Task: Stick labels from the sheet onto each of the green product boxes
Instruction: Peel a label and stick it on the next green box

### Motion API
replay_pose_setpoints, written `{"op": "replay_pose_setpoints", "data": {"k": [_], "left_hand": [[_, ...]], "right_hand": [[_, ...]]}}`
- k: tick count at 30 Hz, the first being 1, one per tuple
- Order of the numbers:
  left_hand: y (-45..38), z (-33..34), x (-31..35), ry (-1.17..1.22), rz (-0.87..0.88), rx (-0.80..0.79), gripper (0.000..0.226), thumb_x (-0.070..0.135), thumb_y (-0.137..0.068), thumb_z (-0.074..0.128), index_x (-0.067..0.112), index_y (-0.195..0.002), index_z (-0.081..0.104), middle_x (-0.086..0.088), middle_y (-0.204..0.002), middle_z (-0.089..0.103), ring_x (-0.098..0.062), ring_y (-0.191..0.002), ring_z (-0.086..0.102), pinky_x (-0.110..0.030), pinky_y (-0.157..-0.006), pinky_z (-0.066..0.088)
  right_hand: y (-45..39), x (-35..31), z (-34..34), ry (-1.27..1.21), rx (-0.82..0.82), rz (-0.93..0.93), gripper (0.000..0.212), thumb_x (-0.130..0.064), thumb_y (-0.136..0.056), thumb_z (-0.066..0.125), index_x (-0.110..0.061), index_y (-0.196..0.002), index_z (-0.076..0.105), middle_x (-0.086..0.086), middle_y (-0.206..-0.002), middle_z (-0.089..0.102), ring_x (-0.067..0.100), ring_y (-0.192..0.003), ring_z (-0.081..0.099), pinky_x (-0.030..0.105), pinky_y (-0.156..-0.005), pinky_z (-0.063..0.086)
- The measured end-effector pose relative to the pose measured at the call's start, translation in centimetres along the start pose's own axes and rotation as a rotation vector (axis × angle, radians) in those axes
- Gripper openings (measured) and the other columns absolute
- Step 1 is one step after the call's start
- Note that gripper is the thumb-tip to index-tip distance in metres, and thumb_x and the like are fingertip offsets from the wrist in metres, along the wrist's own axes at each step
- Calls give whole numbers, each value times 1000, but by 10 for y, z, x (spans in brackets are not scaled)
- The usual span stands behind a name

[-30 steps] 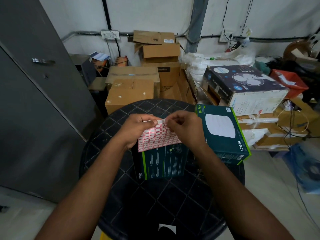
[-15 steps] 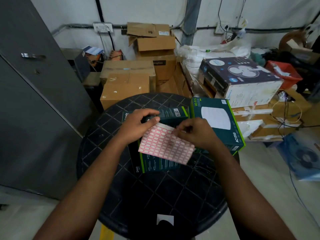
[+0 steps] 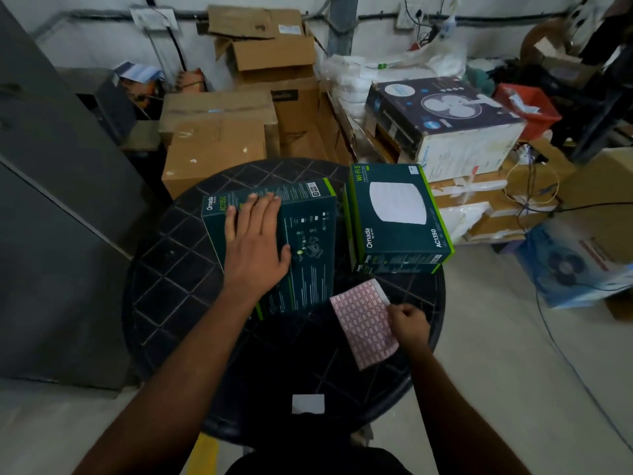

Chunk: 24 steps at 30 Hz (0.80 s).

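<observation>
Label sheet (print blurred) pinched by right hand; left hand flat on green box.

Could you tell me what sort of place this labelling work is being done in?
Probably a storeroom or stock room: stacked brown cardboard cartons against the wall, a boxed fan on more cartons, and loose cables. The green product boxes sit on a round black table.

The room is dim and evenly lit, with no hard shadows. The round black table stays very dark, its near edge almost featureless. Beyond the table, the white wall is brightest. Motion blur softens everything slightly, and right of the table the clutter smears and bends.
</observation>
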<state>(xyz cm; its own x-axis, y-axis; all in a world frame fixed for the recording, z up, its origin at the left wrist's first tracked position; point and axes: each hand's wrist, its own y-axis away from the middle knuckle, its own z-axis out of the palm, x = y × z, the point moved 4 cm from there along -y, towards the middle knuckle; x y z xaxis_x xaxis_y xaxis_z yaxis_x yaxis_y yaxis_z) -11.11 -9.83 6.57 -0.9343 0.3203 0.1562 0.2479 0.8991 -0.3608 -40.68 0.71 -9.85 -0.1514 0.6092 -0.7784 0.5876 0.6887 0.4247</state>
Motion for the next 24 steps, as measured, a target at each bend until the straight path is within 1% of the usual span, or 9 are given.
{"op": "replay_pose_setpoints", "data": {"k": [3,5,8,10,13,16,18,20,24], "left_hand": [[4,3,2,-46,1,0,96,39,-84,68,12,-158,14,-8,-164,21,-28,-154,10,-52,-125,-1],[6,3,3,-54,0,0,96,38,-84,68,12,-159,14,-7,-165,20,-27,-154,10,-52,-125,0],[8,-5,1,-28,-12,31,85,34,-81,68,17,-155,28,-7,-159,31,-29,-147,26,-51,-119,18],[5,-16,-2,36,-20,73,69,31,-81,65,22,-145,44,-6,-148,43,-29,-133,40,-48,-103,30],[-3,-29,-13,126,13,52,54,31,-82,58,26,-136,56,1,-136,55,-24,-122,46,-42,-93,30],[-11,-36,-30,294,13,-1,46,19,-84,68,24,-130,63,4,-133,61,-21,-122,50,-38,-98,33],[-12,-41,-38,393,9,3,39,10,-85,70,23,-122,69,5,-131,65,-17,-122,55,-35,-105,38],[-11,-47,-43,433,-18,39,31,8,-85,72,22,-113,74,5,-127,68,-14,-119,58,-26,-104,40],[-5,-52,-47,507,-74,107,20,11,-84,77,18,-103,79,1,-121,72,-11,-112,64,-27,-97,51]], "right_hand": [[-2,13,5,59,-17,57,18,-26,-95,64,-10,-88,70,3,-80,64,22,-82,61,26,-76,39],[-3,18,7,103,-27,74,16,-22,-96,62,-11,-89,70,2,-80,63,14,-72,59,24,-68,40],[1,6,6,92,50,-3,16,-17,-90,62,-16,-78,73,4,-83,69,16,-70,62,24,-62,46],[10,-25,8,-21,24,-141,11,-17,-90,67,-16,-80,72,0,-81,71,16,-75,66,23,-63,46],[36,-95,14,-120,-88,-453,4,-22,-89,74,-21,-87,70,-2,-74,68,11,-69,63,27,-67,51],[71,-162,22,-186,-198,-721,7,-20,-92,72,-19,-85,69,6,-67,63,17,-62,59,31,-61,53],[92,-200,28,-148,-223,-862,8,-20,-93,71,-16,-86,71,-1,-68,66,16,-62,63,29,-61,55],[104,-230,39,-39,-219,-966,9,-25,-92,71,-18,-87,73,-7,-73,69,10,-67,66,23,-63,55],[113,-259,62,133,-162,-1085,10,-27,-90,73,-18,-88,75,-10,-75,71,3,-69,66,15,-67,54]]}}
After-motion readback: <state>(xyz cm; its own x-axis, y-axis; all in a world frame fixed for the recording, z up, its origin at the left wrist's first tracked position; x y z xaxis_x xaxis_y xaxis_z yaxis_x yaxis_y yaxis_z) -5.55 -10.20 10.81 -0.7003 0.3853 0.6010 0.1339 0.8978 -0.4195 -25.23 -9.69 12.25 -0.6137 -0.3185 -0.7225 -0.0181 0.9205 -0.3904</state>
